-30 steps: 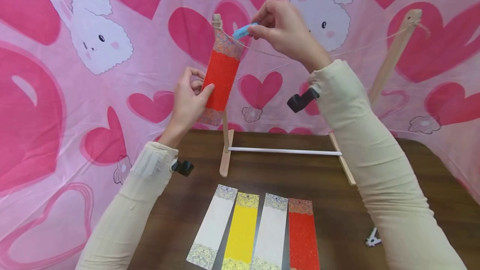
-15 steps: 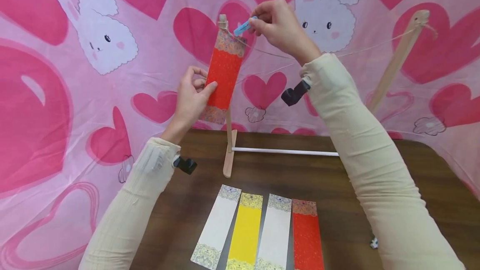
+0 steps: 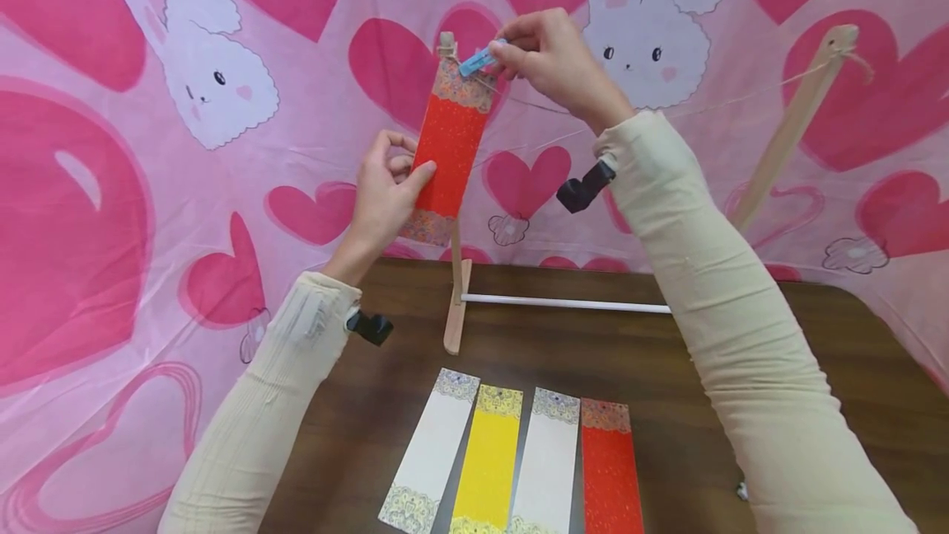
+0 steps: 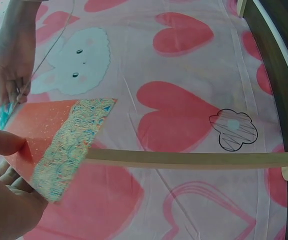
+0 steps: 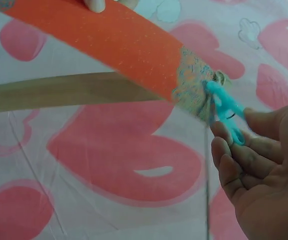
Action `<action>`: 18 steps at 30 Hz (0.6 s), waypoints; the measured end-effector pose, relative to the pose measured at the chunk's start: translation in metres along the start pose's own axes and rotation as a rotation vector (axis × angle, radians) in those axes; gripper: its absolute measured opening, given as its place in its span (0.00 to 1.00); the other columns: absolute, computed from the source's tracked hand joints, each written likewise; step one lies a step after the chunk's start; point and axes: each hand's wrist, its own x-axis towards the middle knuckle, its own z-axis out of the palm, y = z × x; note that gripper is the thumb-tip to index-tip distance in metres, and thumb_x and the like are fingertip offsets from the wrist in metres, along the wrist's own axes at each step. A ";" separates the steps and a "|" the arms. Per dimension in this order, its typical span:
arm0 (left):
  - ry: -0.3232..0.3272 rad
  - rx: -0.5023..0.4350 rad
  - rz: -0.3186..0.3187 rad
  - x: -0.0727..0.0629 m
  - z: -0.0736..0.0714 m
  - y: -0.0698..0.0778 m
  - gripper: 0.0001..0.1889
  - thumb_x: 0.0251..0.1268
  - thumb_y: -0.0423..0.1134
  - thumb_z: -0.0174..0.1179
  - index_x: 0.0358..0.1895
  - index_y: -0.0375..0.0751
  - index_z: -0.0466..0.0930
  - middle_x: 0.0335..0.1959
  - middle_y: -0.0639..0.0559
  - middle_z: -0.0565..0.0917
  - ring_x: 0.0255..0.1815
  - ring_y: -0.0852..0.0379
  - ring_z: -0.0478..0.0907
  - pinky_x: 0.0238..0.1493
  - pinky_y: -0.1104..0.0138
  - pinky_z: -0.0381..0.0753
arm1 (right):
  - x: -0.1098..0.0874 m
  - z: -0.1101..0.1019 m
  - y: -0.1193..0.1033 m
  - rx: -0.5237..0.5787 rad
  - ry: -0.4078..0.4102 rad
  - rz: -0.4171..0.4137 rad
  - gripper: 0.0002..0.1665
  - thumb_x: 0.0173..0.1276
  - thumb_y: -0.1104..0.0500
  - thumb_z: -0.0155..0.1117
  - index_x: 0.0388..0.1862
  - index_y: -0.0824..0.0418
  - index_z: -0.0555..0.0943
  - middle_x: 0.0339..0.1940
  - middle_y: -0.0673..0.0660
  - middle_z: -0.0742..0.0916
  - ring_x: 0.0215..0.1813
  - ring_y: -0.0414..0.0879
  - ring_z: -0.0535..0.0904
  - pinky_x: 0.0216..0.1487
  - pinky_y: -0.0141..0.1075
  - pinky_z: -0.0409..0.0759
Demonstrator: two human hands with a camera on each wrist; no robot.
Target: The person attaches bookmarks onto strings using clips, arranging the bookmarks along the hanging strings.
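Observation:
My left hand (image 3: 385,196) pinches a red paper strip (image 3: 448,147) with patterned ends by its left edge, thumb on the front. The strip hangs tilted beside the left wooden post (image 3: 456,270), its top at the string (image 3: 544,108). My right hand (image 3: 556,60) pinches a light blue clothespin (image 3: 480,61) at the strip's top edge. In the right wrist view the clothespin's (image 5: 226,107) tip overlaps the strip's patterned end (image 5: 191,85), right by the string.
On the brown table (image 3: 341,402) lie a white strip (image 3: 437,443), a yellow strip (image 3: 489,452), another white strip (image 3: 547,456) and a red strip (image 3: 611,476). A white rod (image 3: 563,303) runs from the left post's foot. The right wooden post (image 3: 793,130) carries the string's other end.
The clothespin in my right hand has come down onto the strip's top edge. The strip's top has moved up to the string. My left hand keeps its pinch.

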 end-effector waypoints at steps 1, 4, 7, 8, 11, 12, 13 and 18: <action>-0.002 -0.001 -0.001 0.000 0.001 0.000 0.12 0.67 0.26 0.60 0.47 0.32 0.66 0.31 0.35 0.83 0.28 0.58 0.80 0.38 0.69 0.82 | -0.001 -0.001 0.000 0.001 -0.004 0.014 0.19 0.75 0.54 0.60 0.55 0.68 0.82 0.41 0.58 0.88 0.42 0.46 0.82 0.51 0.36 0.78; -0.007 -0.005 -0.006 0.000 0.004 0.001 0.12 0.66 0.24 0.59 0.46 0.32 0.66 0.31 0.35 0.82 0.30 0.58 0.81 0.40 0.70 0.82 | -0.006 -0.002 0.000 -0.049 -0.017 0.036 0.22 0.76 0.50 0.57 0.57 0.65 0.81 0.43 0.57 0.87 0.45 0.47 0.80 0.53 0.35 0.76; -0.016 -0.008 -0.027 -0.001 0.005 0.001 0.12 0.66 0.24 0.59 0.47 0.32 0.66 0.31 0.36 0.82 0.31 0.58 0.80 0.42 0.70 0.82 | -0.014 -0.002 -0.001 -0.123 -0.011 0.034 0.24 0.77 0.48 0.55 0.60 0.63 0.80 0.47 0.56 0.86 0.49 0.46 0.78 0.52 0.34 0.74; -0.020 -0.007 -0.035 -0.002 0.006 0.001 0.12 0.66 0.24 0.60 0.47 0.32 0.66 0.31 0.37 0.82 0.32 0.58 0.81 0.43 0.70 0.82 | -0.016 -0.002 -0.001 -0.150 -0.003 0.025 0.24 0.77 0.47 0.55 0.60 0.62 0.80 0.48 0.56 0.86 0.49 0.45 0.78 0.51 0.34 0.74; -0.038 0.002 -0.066 -0.005 0.005 -0.002 0.13 0.67 0.26 0.60 0.49 0.32 0.66 0.32 0.38 0.83 0.33 0.57 0.81 0.45 0.69 0.82 | -0.025 -0.002 0.000 -0.199 0.012 0.008 0.23 0.77 0.48 0.56 0.61 0.61 0.79 0.51 0.55 0.85 0.48 0.44 0.78 0.50 0.33 0.74; -0.042 0.005 -0.075 -0.007 0.005 -0.003 0.14 0.67 0.27 0.60 0.50 0.33 0.66 0.33 0.38 0.83 0.33 0.56 0.82 0.45 0.69 0.82 | -0.028 -0.002 0.001 -0.210 0.011 0.004 0.23 0.76 0.49 0.56 0.61 0.61 0.79 0.51 0.55 0.85 0.48 0.44 0.77 0.49 0.34 0.75; -0.045 0.015 -0.081 -0.008 0.004 -0.005 0.14 0.67 0.28 0.60 0.50 0.33 0.66 0.34 0.37 0.83 0.33 0.56 0.81 0.45 0.69 0.82 | -0.031 -0.002 0.001 -0.224 0.007 0.000 0.23 0.76 0.49 0.56 0.62 0.61 0.79 0.51 0.54 0.86 0.47 0.43 0.78 0.50 0.34 0.76; -0.018 0.076 -0.105 -0.017 -0.004 -0.012 0.15 0.68 0.31 0.61 0.52 0.32 0.67 0.38 0.34 0.84 0.36 0.57 0.81 0.46 0.71 0.80 | -0.045 0.001 0.007 -0.274 -0.025 -0.044 0.23 0.76 0.52 0.58 0.63 0.63 0.77 0.53 0.56 0.86 0.51 0.44 0.81 0.56 0.35 0.78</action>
